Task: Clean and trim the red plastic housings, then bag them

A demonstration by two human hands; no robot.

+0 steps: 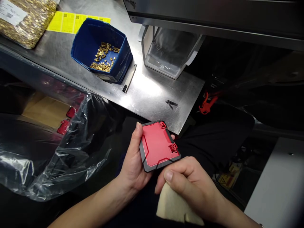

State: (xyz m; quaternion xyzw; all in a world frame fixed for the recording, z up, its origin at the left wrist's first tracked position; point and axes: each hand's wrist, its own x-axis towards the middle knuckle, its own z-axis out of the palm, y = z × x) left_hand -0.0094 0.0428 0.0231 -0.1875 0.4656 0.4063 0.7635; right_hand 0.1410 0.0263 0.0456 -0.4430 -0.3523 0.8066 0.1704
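Note:
My left hand (135, 161) grips a flat red plastic panel with a black rim (158, 142), thumb along its left edge and fingers underneath. Two small raised details with holes sit along the panel's right side. Just below the panel's lower right corner is my right hand (190, 183), thumb pressed against the fingers on a cream-coloured cloth (175, 205) that hangs down from the pinch. Whether the right fingers touch the panel's rim, I cannot tell.
On the metal bench (152, 91) stand a blue bin (123, 60) of small brass pieces, a pen (129, 78), nippers (171, 103) and a clear-lined white tray (174, 74). A bag of brass parts (35, 25) lies upper left. Plastic sheeting (78, 152) drapes a carton (47, 107) holding red parts.

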